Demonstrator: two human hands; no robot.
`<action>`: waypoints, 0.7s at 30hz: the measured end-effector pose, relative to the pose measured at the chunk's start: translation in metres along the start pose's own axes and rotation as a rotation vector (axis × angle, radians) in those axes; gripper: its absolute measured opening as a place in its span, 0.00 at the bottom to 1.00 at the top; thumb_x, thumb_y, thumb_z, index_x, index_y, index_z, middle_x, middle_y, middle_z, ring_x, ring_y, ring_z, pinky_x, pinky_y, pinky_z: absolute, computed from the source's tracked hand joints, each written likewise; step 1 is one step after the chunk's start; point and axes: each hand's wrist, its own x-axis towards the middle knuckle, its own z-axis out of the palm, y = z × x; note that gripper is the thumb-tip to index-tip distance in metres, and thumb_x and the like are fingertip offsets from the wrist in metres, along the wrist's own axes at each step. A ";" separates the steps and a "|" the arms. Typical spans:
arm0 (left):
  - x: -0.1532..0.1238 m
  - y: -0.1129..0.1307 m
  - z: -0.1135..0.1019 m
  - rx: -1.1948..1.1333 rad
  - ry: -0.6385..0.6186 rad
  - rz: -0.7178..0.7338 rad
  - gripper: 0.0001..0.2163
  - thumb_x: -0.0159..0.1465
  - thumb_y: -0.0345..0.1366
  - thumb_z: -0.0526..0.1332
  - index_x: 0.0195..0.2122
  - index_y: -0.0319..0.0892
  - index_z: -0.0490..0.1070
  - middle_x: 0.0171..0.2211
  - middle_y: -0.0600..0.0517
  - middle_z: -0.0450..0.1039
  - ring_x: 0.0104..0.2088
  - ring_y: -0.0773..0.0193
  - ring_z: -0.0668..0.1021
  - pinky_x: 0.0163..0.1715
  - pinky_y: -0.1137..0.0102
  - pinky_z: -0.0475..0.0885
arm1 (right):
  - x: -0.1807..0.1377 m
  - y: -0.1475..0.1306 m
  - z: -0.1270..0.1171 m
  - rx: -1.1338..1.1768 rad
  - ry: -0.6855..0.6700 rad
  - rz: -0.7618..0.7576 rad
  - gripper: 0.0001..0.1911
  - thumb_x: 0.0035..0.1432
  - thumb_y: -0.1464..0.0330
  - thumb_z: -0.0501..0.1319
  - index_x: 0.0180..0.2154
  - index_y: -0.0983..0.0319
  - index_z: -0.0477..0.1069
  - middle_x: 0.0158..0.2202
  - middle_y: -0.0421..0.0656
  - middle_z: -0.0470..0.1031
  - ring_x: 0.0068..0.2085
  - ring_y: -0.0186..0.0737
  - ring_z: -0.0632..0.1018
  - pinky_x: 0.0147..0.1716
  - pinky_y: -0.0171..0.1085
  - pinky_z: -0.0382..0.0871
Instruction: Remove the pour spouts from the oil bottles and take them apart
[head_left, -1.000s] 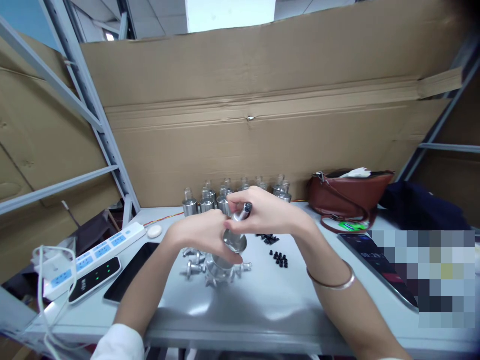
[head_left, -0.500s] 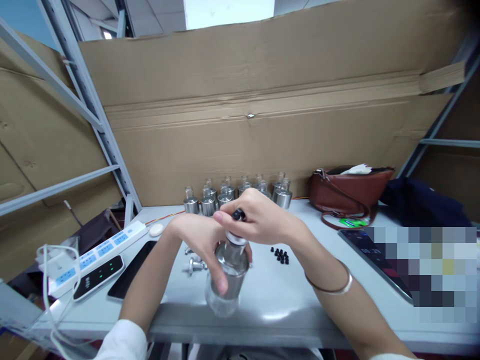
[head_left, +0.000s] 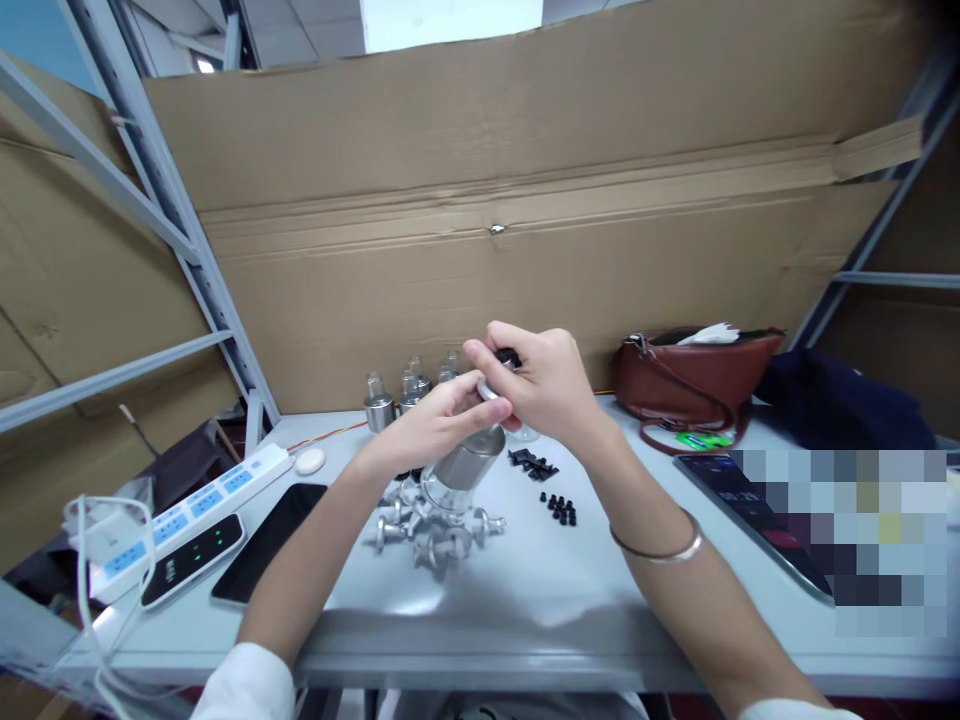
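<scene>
A glass bottle with a metal sleeve (head_left: 471,458) is tilted above the table, its top leaning right. My left hand (head_left: 427,420) is closed around its neck area. My right hand (head_left: 546,385) grips the silver, black-tipped stopper (head_left: 508,357) at the bottle's mouth. Fingers cover most of the neck, so how the stopper sits there is hidden. Beneath the bottle lie several silver metal stoppers (head_left: 442,547). To the right are small black caps (head_left: 561,510) and a cluster of flat black pieces (head_left: 534,465).
Similar bottles (head_left: 379,412) stand along the cardboard wall (head_left: 495,290), partly behind my hands. A power strip (head_left: 187,520), a black box with green lights (head_left: 193,562) and a dark tablet (head_left: 270,545) lie left. A brown bag (head_left: 697,375) and a phone (head_left: 750,520) are right.
Both hands have lifted the bottle up and away from me, and it leans more to the right. The silver stoppers and flat black pieces have come into view.
</scene>
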 end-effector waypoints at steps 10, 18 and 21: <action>0.005 -0.013 0.018 -0.184 -0.001 0.116 0.24 0.58 0.59 0.58 0.33 0.40 0.60 0.24 0.55 0.66 0.27 0.68 0.72 0.29 0.72 0.68 | -0.005 -0.004 -0.016 0.154 -0.130 -0.099 0.19 0.63 0.58 0.50 0.22 0.61 0.55 0.13 0.33 0.54 0.16 0.28 0.59 0.20 0.30 0.51; 0.010 -0.028 0.014 -0.338 -0.197 0.099 0.30 0.49 0.66 0.59 0.25 0.39 0.63 0.15 0.59 0.58 0.17 0.69 0.70 0.23 0.71 0.67 | -0.008 -0.007 -0.006 0.110 -0.055 -0.229 0.19 0.64 0.60 0.49 0.22 0.60 0.51 0.15 0.33 0.50 0.18 0.28 0.52 0.19 0.31 0.47; 0.010 -0.032 0.012 -0.348 -0.240 0.042 0.33 0.41 0.71 0.59 0.21 0.40 0.62 0.12 0.59 0.56 0.15 0.69 0.69 0.25 0.68 0.68 | -0.010 -0.008 -0.002 0.095 -0.046 -0.290 0.21 0.65 0.58 0.47 0.22 0.60 0.51 0.15 0.34 0.50 0.18 0.29 0.54 0.20 0.31 0.48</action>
